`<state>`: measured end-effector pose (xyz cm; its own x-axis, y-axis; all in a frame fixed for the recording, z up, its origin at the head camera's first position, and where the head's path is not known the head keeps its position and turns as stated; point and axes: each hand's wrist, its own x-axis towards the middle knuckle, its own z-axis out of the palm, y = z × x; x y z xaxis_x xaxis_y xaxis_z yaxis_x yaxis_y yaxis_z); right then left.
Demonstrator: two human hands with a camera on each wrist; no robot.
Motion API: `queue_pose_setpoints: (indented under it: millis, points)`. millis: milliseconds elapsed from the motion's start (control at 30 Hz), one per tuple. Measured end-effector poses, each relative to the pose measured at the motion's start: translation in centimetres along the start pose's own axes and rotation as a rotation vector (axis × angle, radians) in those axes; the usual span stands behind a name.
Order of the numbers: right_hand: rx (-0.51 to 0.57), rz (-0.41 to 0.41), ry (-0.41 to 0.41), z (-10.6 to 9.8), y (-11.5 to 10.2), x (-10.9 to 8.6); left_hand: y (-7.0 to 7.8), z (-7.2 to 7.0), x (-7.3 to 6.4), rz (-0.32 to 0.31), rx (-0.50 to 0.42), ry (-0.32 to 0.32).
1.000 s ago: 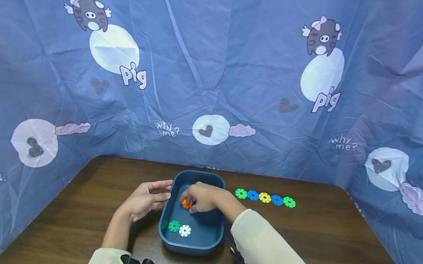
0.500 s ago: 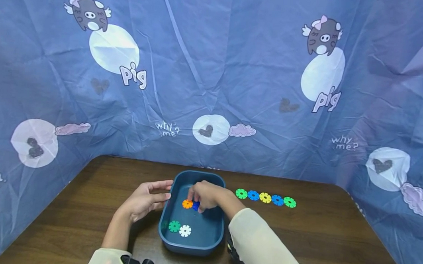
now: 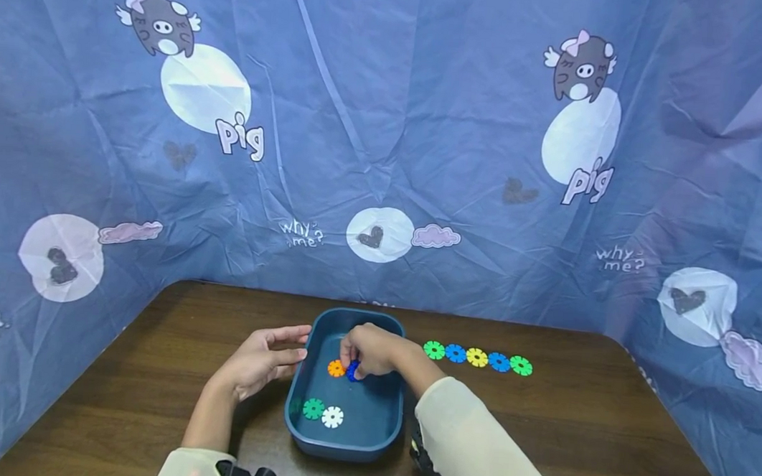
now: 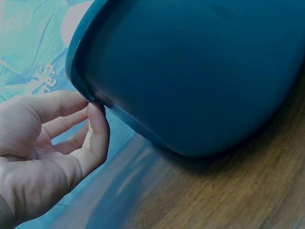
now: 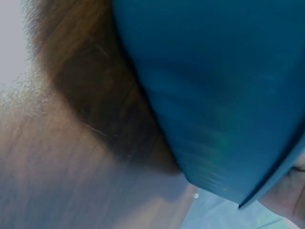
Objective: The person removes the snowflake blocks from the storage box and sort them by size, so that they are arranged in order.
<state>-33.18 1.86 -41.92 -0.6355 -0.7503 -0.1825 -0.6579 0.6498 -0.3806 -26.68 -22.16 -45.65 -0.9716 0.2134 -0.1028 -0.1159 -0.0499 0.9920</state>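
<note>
A dark blue plastic bin (image 3: 374, 417) stands on the table with several small notched discs inside. My left hand (image 3: 261, 361) pinches the bin's rim at its left side between thumb and index finger, and the left wrist view shows this grip close up. Reaching over the right wall, my right hand (image 3: 371, 349) pinches a blue snowflake disc (image 3: 352, 372) low in the bin. An orange snowflake disc (image 3: 336, 368) lies just left of it, edge to edge with the blue one. Nearer the front are a green disc (image 3: 313, 408) and a white disc (image 3: 333, 417), side by side.
Right of the bin, a row of joined snowflake discs (image 3: 477, 356) in green, blue and yellow lies on the brown wooden table (image 3: 579, 414). A blue printed curtain (image 3: 385, 159) hangs behind the table. The right wrist view mostly shows the bin's outer wall (image 5: 205, 95).
My right hand has let go of the orange disc and shifted slightly right onto the blue disc, which it now pinches. My left hand has stayed at the rim.
</note>
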Motion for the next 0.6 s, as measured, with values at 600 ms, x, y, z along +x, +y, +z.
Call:
queue_pose_setpoints:
  millis: [600]
  points:
    - [0.179, -0.103, 0.107, -3.3, 0.6, -3.4, 0.0, 0.1, -0.1, -0.007, -0.007, 0.018]
